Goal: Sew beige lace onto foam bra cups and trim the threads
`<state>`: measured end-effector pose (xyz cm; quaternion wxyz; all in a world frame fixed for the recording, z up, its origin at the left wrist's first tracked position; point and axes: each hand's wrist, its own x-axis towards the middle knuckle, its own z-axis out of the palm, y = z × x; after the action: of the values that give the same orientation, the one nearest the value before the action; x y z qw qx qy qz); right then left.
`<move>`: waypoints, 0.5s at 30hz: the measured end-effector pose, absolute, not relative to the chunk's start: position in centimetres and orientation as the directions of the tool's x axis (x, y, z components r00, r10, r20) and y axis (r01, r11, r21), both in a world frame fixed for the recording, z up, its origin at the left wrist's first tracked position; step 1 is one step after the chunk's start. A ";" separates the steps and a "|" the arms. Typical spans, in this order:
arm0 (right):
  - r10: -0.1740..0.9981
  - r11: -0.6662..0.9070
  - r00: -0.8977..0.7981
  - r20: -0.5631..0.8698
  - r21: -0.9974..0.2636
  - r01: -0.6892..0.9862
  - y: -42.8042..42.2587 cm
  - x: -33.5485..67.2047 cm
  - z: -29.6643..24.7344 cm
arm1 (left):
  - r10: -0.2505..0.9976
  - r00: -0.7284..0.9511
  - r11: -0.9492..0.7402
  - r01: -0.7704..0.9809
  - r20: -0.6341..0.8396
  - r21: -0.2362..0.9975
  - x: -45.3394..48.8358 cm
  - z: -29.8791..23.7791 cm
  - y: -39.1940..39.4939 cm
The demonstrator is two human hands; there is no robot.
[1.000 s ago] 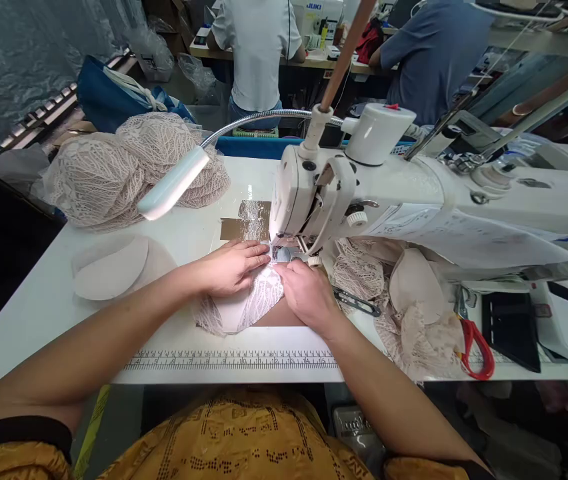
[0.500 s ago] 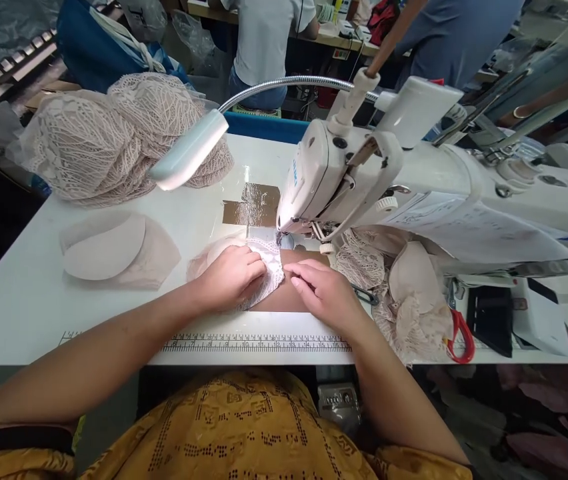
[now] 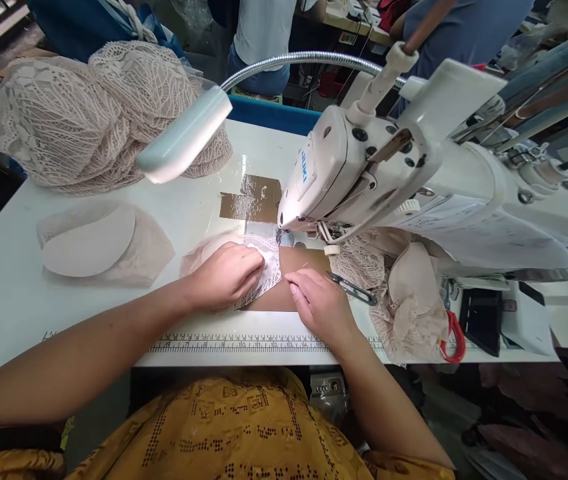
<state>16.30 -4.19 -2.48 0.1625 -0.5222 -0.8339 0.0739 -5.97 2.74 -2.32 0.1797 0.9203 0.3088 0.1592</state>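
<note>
A piece of white lace fabric with a beige cup part lies under the needle area of the sewing machine. My left hand rests on the lace, fingers curled and pressed together over it. Just right of the lace edge is my right hand, its thumb and fingertips pinched together. Whatever may be between those fingertips is too small to make out. Brown tape or board covers the table beneath both hands. Beside the right hand lie small dark thread snips.
A lamp on a bendable arm hangs over the table. Bundled lace cups sit at the back left, with a loose cup piece nearer. More lace pieces and red-handled scissors lie right. A printed ruler runs along the front edge.
The camera view has shifted slightly, so the table items appear displaced. My right hand sits slightly lower, and more of the snips shows. The left hand stays on the lace.
</note>
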 end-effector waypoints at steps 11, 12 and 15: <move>0.822 0.560 -0.529 0.212 -0.130 0.818 -4.7 15.9 -3.0 | 0.451 0.862 -0.869 0.365 0.230 0.333 -6.5 -2.3 2.9; 0.819 0.564 -0.532 0.214 -0.135 0.815 -4.7 16.0 -3.0 | 0.427 0.876 -0.885 0.356 0.222 0.298 -6.5 -2.4 2.9; 0.815 0.574 -0.541 0.211 -0.158 0.803 -4.7 16.2 -3.0 | 0.392 0.899 -0.911 0.350 0.195 0.220 -6.4 -2.7 2.8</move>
<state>16.16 -4.70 -2.97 0.1311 -0.4610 -0.8774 0.0212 -6.38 2.84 -2.67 0.0903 0.9702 0.1911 0.1181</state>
